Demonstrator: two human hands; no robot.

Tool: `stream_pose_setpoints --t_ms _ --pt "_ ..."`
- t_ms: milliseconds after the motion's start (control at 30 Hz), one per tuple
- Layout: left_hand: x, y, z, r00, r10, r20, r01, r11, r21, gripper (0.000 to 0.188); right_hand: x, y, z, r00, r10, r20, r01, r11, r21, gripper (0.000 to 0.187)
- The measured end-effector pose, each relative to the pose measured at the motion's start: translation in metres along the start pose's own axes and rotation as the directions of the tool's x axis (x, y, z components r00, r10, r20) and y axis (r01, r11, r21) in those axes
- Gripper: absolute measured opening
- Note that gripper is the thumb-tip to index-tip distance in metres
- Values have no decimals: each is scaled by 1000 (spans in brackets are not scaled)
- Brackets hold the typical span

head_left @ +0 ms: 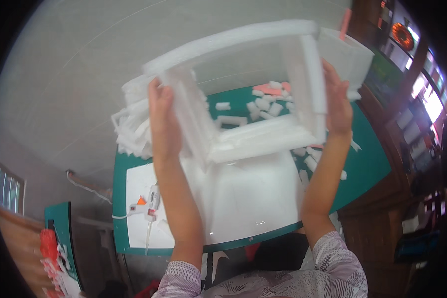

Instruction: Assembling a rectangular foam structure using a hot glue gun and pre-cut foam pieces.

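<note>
Raised above the table is a white foam frame (263, 141), built of thick strips around an open middle. My left hand (165, 119) grips its left side, with the thumb and fingers closed on the edge. On the opposite side my right hand (337, 102) presses against the right strip, its fingers wrapped behind and partly hidden. The frame's edges are slightly blurred. Beneath it lies a white sheet (243, 198) on the green tabletop (365, 164). A white glue gun (151, 206) with an orange part rests left of my left forearm.
Loose white foam pieces (265, 105) lie scattered at the table's far side, beside a pink piece (268, 89). Stacked white foam parts (134, 121) stand at the left edge. A white bin (350, 57) stands at the back right. Another green table (62, 233) shows lower left.
</note>
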State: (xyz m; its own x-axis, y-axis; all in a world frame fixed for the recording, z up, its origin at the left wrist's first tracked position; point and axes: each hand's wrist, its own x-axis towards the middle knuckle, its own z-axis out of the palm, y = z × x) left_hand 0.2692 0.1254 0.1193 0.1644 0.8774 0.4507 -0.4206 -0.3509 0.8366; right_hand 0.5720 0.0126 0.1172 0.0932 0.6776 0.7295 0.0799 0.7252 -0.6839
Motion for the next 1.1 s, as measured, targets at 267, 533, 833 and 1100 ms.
stream_pose_setpoints --t_ms 267,533,833,1100 --pt "-4 8 19 998 47 42 -47 999 -2 74 -4 -2 -7 998 30 -51 -24 994 108 87" --pt "-5 8 18 993 -28 112 36 997 -66 70 -1 2 -5 999 37 3 -37 998 43 86" --pt "-7 11 20 994 -37 103 37 999 1 57 -1 0 -6 996 75 -56 -75 997 9 84" --pt "-6 3 14 993 -17 114 26 996 -82 57 -1 2 -4 990 109 -89 -111 994 -14 81"
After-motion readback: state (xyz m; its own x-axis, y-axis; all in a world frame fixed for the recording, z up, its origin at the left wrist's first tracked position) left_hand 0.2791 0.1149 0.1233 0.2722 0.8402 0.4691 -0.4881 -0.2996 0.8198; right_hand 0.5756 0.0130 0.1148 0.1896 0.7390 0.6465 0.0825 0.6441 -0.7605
